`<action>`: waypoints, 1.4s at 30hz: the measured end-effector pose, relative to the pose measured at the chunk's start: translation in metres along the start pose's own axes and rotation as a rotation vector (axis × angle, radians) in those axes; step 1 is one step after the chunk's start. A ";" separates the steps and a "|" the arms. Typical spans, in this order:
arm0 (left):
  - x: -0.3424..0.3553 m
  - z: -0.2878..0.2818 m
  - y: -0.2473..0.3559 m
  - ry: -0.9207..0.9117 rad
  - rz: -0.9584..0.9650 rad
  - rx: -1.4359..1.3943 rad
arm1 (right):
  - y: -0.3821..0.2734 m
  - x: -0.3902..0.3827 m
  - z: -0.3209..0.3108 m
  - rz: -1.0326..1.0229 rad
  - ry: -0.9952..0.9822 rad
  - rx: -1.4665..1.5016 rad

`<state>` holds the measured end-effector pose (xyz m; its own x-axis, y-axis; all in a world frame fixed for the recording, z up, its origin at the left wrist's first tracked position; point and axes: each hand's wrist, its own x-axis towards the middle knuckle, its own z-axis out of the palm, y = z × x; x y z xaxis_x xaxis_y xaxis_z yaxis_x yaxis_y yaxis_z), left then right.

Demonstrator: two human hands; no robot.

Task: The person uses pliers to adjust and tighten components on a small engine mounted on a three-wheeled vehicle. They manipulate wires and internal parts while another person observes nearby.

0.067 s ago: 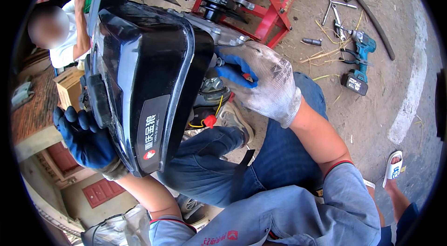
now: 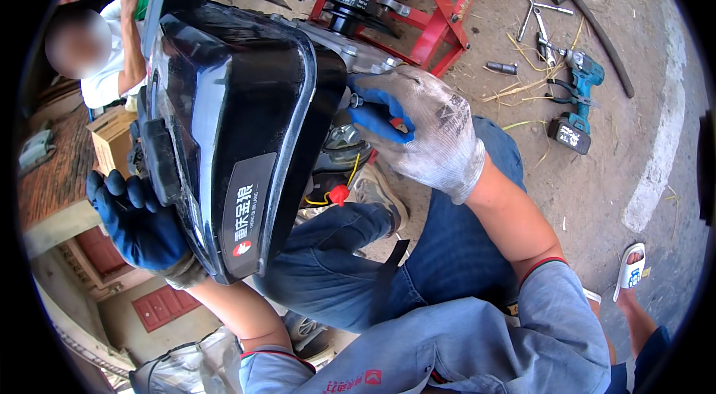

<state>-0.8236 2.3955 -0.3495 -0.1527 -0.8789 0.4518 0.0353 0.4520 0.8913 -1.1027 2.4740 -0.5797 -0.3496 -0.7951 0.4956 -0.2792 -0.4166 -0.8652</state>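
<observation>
A glossy black engine housing (image 2: pixel 257 96) with a pale stripe and a label plate stands in front of me. On its right side my right hand (image 2: pixel 421 122), in a grey-white glove with blue fingers, is closed around the head of a metal bolt (image 2: pixel 354 100). Its fingertips are partly hidden against the housing. My left hand (image 2: pixel 142 226), in a dark blue glove, rests by the housing's lower left side, fingers loosely bent and apart, with nothing visible in them. A yellow wire (image 2: pixel 353 169) with a red cap (image 2: pixel 338 195) hangs below the bolt.
A red metal frame (image 2: pixel 436 2) stands behind the engine. On the ground at right lie a cordless drill (image 2: pixel 585 84), a hammer (image 2: pixel 600 32), a three-way wrench (image 2: pixel 531 2), pliers (image 2: pixel 570 93) and a socket (image 2: pixel 501 67). Another person (image 2: pixel 112 51) sits at far left; a sandalled foot (image 2: pixel 632 267) is at right.
The black housing has shifted very slightly to the right. Both hands keep nearly the same place and pose.
</observation>
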 end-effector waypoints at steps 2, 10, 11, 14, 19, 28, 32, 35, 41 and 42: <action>0.000 0.001 -0.001 0.020 -0.004 -0.005 | 0.001 0.000 0.000 -0.001 0.005 0.035; -0.001 0.000 -0.001 -0.033 0.000 -0.014 | 0.002 0.007 -0.005 0.465 -0.188 0.590; -0.001 0.000 -0.001 -0.036 -0.003 -0.020 | 0.003 0.009 -0.006 0.600 -0.280 0.791; 0.000 0.001 0.000 -0.237 -0.063 -0.120 | 0.006 0.015 -0.010 0.758 -0.423 1.041; 0.001 0.004 0.002 -0.293 -0.073 -0.130 | -0.005 0.018 -0.003 0.858 -0.350 1.176; -0.002 0.004 0.002 -0.088 -0.051 0.000 | -0.008 0.012 0.007 0.930 -0.197 1.212; -0.003 0.004 0.002 -0.057 -0.052 0.017 | 0.002 0.006 0.008 0.658 -0.285 1.106; -0.003 0.006 0.002 -0.046 -0.045 0.039 | 0.006 0.005 0.007 0.614 -0.259 1.118; -0.002 0.010 0.001 -0.072 -0.031 0.022 | 0.004 0.012 0.008 0.768 -0.292 1.206; -0.002 0.010 0.001 -0.071 -0.031 0.031 | 0.003 0.012 0.009 0.782 -0.288 1.200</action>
<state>-0.8330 2.3991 -0.3502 -0.2226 -0.8801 0.4193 -0.0006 0.4302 0.9027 -1.0995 2.4590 -0.5770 0.1683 -0.9853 -0.0282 0.8421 0.1586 -0.5154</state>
